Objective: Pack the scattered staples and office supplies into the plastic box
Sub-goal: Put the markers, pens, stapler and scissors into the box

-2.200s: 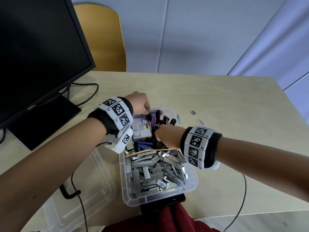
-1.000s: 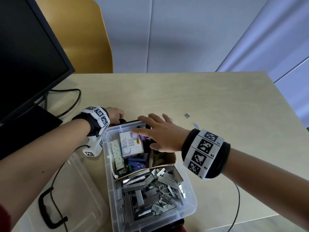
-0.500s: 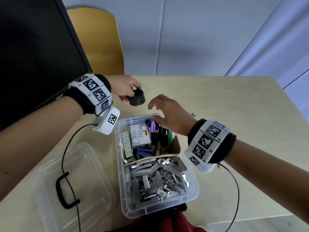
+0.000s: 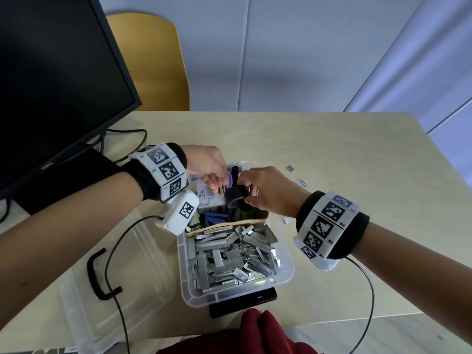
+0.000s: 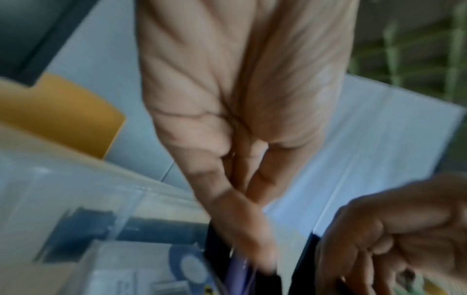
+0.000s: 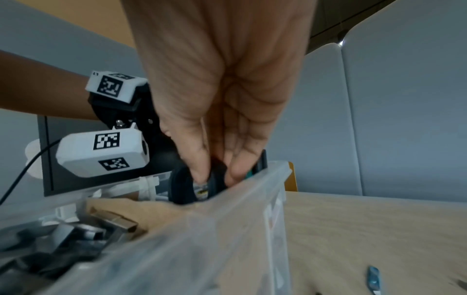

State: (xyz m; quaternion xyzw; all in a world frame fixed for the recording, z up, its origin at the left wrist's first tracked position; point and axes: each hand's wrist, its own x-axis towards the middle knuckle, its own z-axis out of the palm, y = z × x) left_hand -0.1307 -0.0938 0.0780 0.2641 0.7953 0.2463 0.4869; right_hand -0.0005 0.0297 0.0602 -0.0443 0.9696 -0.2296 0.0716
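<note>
The clear plastic box (image 4: 237, 297) stands at the table's near edge. Its near half is full of loose staple strips (image 4: 229, 254), behind a cardboard divider (image 4: 229, 223). The far half holds a white staple packet (image 4: 207, 195), pens and blue clips. My right hand (image 4: 244, 191) pinches a black ring-shaped roll (image 4: 233, 198) over the far half; in the right wrist view my right hand (image 6: 217, 175) has thumb and fingers on the roll (image 6: 182, 187), just inside the box wall (image 6: 227, 229). My left hand (image 4: 215, 186) reaches in beside it with fingers extended toward a purple pen (image 4: 231, 180), holding nothing.
Loose staple bits (image 4: 290, 168) and a blue clip (image 4: 302, 182) lie on the table right of the box. The clear lid (image 4: 115, 277) with a black handle (image 4: 98, 274) lies to the left. A monitor (image 4: 51, 72) and a yellow chair (image 4: 153, 65) stand behind.
The black roll passed from my left hand to my right hand. Both hands came down from above the table to the box's far half.
</note>
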